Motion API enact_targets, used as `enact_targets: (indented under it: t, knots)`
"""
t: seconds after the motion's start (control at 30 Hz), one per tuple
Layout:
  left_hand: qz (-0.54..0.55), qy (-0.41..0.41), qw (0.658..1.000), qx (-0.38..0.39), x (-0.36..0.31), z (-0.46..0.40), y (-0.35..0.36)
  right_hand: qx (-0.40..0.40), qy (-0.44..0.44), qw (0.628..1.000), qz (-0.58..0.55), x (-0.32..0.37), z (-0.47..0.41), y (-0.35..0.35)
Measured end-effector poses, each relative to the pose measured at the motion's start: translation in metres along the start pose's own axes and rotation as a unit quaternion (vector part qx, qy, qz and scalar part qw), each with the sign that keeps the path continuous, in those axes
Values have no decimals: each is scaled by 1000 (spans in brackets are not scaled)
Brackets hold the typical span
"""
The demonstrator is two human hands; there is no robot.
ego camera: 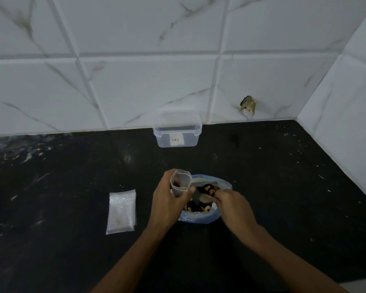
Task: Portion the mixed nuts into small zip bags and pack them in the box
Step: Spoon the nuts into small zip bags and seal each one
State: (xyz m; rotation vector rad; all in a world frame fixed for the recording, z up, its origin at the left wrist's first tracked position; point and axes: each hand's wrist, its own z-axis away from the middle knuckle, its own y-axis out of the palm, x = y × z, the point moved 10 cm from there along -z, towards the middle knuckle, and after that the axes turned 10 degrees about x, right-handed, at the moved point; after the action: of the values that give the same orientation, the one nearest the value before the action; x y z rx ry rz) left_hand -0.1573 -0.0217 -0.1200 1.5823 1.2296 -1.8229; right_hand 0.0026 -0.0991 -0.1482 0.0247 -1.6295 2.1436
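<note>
My left hand (167, 200) grips a small clear zip bag (180, 182), held upright with its mouth open and a few nuts inside. Just right of it stands a large blue-tinted bag (201, 217) of mixed nuts (207, 190), open at the top. My right hand (233, 205) reaches into that bag's mouth with its fingers curled among the nuts; whether they hold any is hidden. A clear plastic box (177, 130) without a lid stands at the back against the wall, nothing visible in it but a white label. A stack of flat empty zip bags (121, 211) lies to the left.
The black stone counter (283, 187) is speckled with pale crumbs. White marble-look tiled walls close it off at the back and on the right, forming a corner. One tile has a broken hole (248, 104) low at the back right.
</note>
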Motion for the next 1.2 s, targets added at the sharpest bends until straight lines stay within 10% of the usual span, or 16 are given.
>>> enact_targets:
  t: [0.93, 1.2]
  knots:
    - [34, -30, 999, -4, 6, -3, -7, 17, 91, 867, -490, -30, 21, -38]
    - [-15, -12, 1000, -5, -6, -15, 2, -60, -10, 922, -383, 9, 30, -104]
